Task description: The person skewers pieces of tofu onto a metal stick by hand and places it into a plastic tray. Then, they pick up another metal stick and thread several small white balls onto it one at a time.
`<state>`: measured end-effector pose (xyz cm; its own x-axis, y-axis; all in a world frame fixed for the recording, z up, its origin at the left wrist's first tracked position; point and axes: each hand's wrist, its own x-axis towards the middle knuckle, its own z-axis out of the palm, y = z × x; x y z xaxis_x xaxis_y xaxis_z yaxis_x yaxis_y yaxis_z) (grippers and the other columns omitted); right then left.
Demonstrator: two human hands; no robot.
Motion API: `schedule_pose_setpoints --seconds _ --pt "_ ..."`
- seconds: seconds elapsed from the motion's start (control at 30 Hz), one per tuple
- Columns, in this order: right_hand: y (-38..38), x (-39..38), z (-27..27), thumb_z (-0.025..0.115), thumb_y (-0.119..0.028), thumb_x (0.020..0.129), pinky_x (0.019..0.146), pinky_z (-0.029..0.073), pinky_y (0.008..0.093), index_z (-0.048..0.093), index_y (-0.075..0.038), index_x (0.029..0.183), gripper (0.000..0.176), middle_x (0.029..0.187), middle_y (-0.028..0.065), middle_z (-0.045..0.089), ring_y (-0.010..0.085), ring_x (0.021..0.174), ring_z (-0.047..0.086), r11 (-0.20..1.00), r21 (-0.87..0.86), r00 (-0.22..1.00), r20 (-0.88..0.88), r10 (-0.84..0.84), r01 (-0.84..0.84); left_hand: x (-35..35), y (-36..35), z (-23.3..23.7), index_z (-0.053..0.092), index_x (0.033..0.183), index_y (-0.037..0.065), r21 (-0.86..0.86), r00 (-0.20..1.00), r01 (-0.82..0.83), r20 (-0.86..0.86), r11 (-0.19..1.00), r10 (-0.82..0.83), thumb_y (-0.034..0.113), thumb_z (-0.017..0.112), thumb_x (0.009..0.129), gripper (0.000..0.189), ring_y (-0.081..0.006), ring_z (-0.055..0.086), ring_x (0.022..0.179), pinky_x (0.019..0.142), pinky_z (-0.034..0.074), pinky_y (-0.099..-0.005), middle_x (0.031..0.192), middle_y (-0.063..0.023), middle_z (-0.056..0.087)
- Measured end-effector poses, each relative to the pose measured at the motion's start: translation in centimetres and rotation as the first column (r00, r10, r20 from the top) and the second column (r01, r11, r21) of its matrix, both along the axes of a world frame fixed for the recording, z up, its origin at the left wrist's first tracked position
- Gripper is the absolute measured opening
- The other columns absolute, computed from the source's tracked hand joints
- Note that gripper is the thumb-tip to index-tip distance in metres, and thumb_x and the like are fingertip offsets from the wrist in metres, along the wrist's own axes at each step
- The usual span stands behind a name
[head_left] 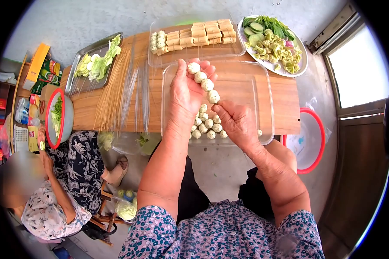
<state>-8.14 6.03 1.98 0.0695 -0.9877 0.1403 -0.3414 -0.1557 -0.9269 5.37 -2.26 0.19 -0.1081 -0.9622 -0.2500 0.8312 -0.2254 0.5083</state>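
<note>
My left hand [186, 88] is palm up, its fingers curled behind a skewer of speckled white balls [200, 77]. Several balls sit in a row on it, running down to the right. My right hand [237, 123] pinches the lower end, just below the last ball; the stick itself is mostly hidden by the fingers. Beneath both hands lies a clear plastic tray [263, 99], with loose speckled balls [209, 124] heaped near its front edge. One stray ball [259, 132] rests by the tray's right side.
Behind is a clear tray holding rolled tofu-skin skewers [199, 34]. Bamboo sticks [112, 90] and clear plastic sleeves [138, 90] lie to the left, beside a metal tray of lettuce [80, 82]. A vegetable plate [304, 64] stands back right. Another person [52, 203] sits at left.
</note>
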Motion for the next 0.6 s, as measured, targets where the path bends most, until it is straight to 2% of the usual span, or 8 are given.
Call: schedule_pose_setpoints --seconds 0.03,0.13,0.2,0.27,0.37,0.43,0.5,0.6 --pt "0.0 0.1 -0.3 0.058 -0.01 0.086 0.048 0.039 0.0354 0.055 0.002 0.076 0.016 0.056 0.015 0.048 0.0219 0.048 0.047 1.0 -0.004 1.0 -0.001 0.003 -0.003 0.1 0.0 -0.3 0.053 0.106 0.0 -0.004 1.0 -0.003 -0.001 1.0 0.003 0.037 0.044 0.094 0.04 -0.0302 0.06 0.092 0.081 0.05 -0.0428 0.098 -0.0165 0.06" --pt "0.4 0.6 0.0 0.057 -0.01 0.086 0.048 0.04 0.0346 0.058 0.001 0.081 0.012 0.056 0.0139 0.049 0.0201 0.049 0.052 0.999 0.039 0.999 0.031 0.029 -0.03 0.3 0.1 0.1 0.052 0.103 0.0 0.036 0.999 -0.047 0.015 0.998 0.047 0.034 0.044 0.094 0.036 -0.0246 0.059 0.078 0.067 0.052 -0.0341 0.089 -0.0137 0.059" --pt "1.1 0.7 1.2 0.057 -0.01 0.086 0.048 0.042 0.0319 0.061 0.001 0.088 0.012 0.055 0.0114 0.051 0.0174 0.049 0.052 0.961 0.246 0.986 0.134 0.097 -0.128 1.2 -0.1 -0.2 0.051 0.102 0.001 0.035 0.994 -0.11 0.008 0.993 0.11 0.033 0.046 0.094 0.034 -0.0244 0.058 0.076 0.064 0.051 -0.034 0.086 -0.0132 0.059" --pt "1.8 0.3 1.0 0.057 -0.01 0.086 0.048 0.042 0.031 0.061 0.001 0.09 0.012 0.055 0.0099 0.052 0.0159 0.049 0.052 0.947 0.266 0.983 0.079 0.163 -0.179 2.5 -0.4 -0.4 0.05 0.098 0.001 0.055 0.98 -0.195 -0.033 0.979 0.197 0.03 0.046 0.094 0.029 -0.0233 0.057 0.071 0.059 0.05 -0.0322 0.083 -0.0131 0.058" --pt "3.0 0.2 1.7 0.055 -0.01 0.088 0.047 0.042 0.0289 0.062 0.001 0.092 0.014 0.055 0.0071 0.052 0.0125 0.049 0.051 0.925 0.286 0.967 0.021 0.254 -0.249 4.6 -0.5 -0.1 0.05 0.097 0.001 0.064 0.954 -0.296 -0.02 0.953 0.298 0.029 0.045 0.094 0.029 -0.0229 0.057 0.071 0.058 0.05 -0.0309 0.082 -0.0137 0.058" --pt "3.6 0.2 2.3 0.055 -0.012 0.089 0.047 0.041 0.0277 0.062 0.001 0.092 0.014 0.055 0.0052 0.051 0.0104 0.049 0.049 0.885 0.378 0.962 0.067 0.265 -0.27 5.9 -0.9 -0.2 0.049 0.097 0.0 0.059 0.945 -0.322 -0.039 0.945 0.325 0.029 0.045 0.094 0.029 -0.0226 0.057 0.071 0.058 0.05 -0.0305 0.083 -0.0141 0.058" --pt "4.2 0.5 1.8 0.055 -0.013 0.09 0.046 0.04 0.0261 0.062 0.0 0.092 0.015 0.054 0.0039 0.048 0.0087 0.048 0.045 0.887 0.363 0.958 0.094 0.271 -0.286 6.8 -0.7 -0.2 0.049 0.098 0.0 0.053 0.927 -0.373 -0.025 0.926 0.374 0.027 0.044 0.095 0.028 -0.0226 0.057 0.071 0.057 0.05 -0.03 0.083 -0.0143 0.058" --pt "4.3 1.4 2.0 0.054 -0.014 0.091 0.044 0.036 0.024 0.063 -0.001 0.09 0.016 0.053 0.0002 0.044 0.0059 0.047 0.04 0.921 0.308 0.967 0.162 0.198 -0.24 7.1 -0.5 0.3 0.048 0.099 0.0 0.041 0.932 -0.362 -0.015 0.931 0.363 0.034 0.045 0.094 0.034 -0.025 0.059 0.082 0.07 0.051 -0.0336 0.088 -0.0144 0.058"
